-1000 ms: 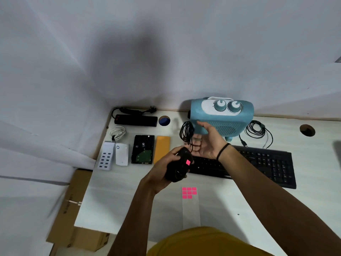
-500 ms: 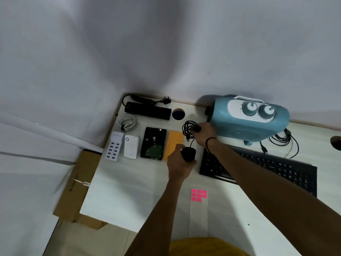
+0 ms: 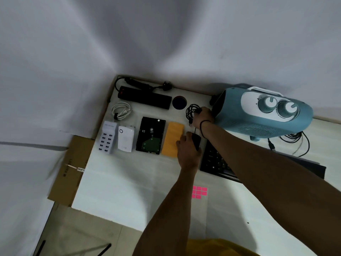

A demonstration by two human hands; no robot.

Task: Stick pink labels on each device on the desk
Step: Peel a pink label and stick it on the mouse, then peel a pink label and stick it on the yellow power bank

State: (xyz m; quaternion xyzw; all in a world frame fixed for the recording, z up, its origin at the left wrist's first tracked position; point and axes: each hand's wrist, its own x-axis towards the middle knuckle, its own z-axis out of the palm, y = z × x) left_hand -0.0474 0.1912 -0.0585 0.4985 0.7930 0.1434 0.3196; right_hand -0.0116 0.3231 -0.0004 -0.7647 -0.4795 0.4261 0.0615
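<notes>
Both bare forearms reach forward from the bottom of the view over the white matte desk (image 3: 129, 182). The left hand (image 3: 187, 150) lies palm down with its fingers curled around a small, rounded black computer mouse (image 3: 196, 141), which sits on the desk between a flat orange rectangular card (image 3: 172, 138) and the left end of a black keyboard (image 3: 215, 161). The right hand (image 3: 203, 116), a thin black band at its wrist, is closed on the coiled black mouse cable (image 3: 191, 110), gripping the bundle just beside a bulky blue plastic fan heater (image 3: 263, 115) with a white top panel and two round dials.

The sheet of pink square labels (image 3: 199, 192) lies flat on the desk near the front edge, on the end of a pale translucent backing strip, between the two forearms and well apart from either hand. Whether a label is on the mouse cannot be told, as the hand covers it.

Along the desk's left part lie a white multi-port USB charger (image 3: 108, 137), a white glossy plug-in box with a ring mark (image 3: 125, 138), and a bare black hard drive with a green circuit board (image 3: 151, 135), side by side. Behind them are a coiled white cable (image 3: 120, 110), a long black power strip (image 3: 144, 97) with its cord and plug, and a round cable hole (image 3: 179, 102) in the desk top. A loose black cord (image 3: 293, 140) is heaped to the right of the heater. A brown cardboard box (image 3: 68, 170) sits below the desk's left edge.
</notes>
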